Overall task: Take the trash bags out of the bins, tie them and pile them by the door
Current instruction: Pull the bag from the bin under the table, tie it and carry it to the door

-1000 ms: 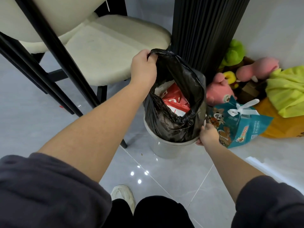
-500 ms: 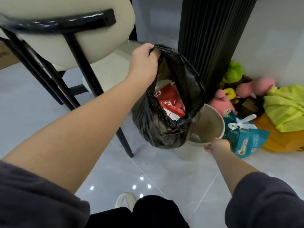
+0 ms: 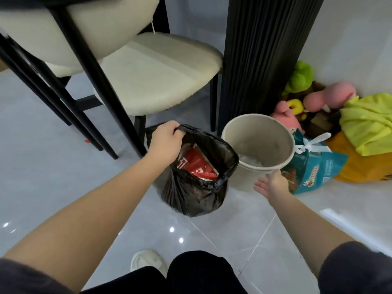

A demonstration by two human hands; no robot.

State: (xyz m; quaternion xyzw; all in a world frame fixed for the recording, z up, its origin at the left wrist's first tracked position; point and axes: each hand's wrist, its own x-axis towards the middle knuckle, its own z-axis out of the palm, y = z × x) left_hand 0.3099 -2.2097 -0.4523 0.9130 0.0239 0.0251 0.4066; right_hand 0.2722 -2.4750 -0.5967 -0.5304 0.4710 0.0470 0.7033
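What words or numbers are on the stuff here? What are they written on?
Nothing reads clearly.
Red packet in the black bag: white marks, cut off, unreadable.
Teal bag beside the bin: orange logo lettering and small print, too blurred.
Orange bag: dark marks at its edge, unreadable.

Black trash bag (image 3: 192, 192) on grey floor, mouth open, red packaging inside, just beside upright beige bin (image 3: 257, 143)
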